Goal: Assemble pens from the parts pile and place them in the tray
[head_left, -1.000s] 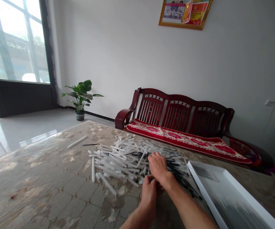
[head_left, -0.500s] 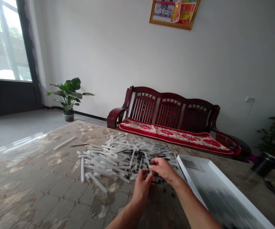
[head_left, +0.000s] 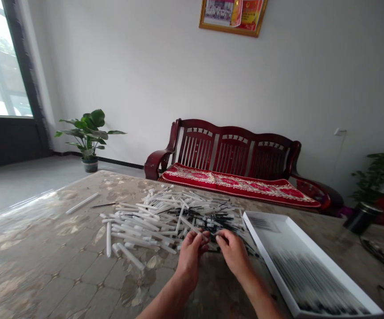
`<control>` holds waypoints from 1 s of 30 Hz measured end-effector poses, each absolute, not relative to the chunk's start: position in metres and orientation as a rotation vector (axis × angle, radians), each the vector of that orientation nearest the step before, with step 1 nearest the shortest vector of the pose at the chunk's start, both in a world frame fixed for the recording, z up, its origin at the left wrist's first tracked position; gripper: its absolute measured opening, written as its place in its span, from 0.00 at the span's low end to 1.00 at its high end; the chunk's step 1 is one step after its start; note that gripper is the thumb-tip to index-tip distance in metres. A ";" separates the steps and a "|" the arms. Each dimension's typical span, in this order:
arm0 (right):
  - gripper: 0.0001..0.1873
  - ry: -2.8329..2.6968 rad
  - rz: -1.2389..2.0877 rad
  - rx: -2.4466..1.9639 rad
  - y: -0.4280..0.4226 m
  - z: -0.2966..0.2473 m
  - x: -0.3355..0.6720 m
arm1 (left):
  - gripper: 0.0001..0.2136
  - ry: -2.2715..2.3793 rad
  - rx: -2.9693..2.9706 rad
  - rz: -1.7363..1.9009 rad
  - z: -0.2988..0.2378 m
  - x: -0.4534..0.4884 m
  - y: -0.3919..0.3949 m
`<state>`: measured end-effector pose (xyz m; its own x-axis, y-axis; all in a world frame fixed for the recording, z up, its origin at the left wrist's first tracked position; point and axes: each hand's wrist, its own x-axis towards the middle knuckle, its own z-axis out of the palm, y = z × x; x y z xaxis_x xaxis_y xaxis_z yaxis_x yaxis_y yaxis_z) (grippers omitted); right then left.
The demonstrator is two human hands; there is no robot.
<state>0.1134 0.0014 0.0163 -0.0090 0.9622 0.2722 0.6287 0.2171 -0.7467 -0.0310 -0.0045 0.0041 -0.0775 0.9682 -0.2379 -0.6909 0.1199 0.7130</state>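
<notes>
We see slim white plastic tubes and thin black rods on the glossy table. Left hand and right hand are palm-down, fingertips close together. We cannot tell either grip.

Whatever's pinched between the fingers of the left hand and the right hand is too small to make out. The stuff in the white tray is just dark blurry streaks. The framed picture gets chopped by the top edge, and both forearms by the bottom.
</notes>
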 end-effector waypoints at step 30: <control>0.09 -1.906 -0.274 -1.510 -0.009 -0.001 0.118 | 0.03 0.912 0.214 1.644 0.012 -0.049 0.005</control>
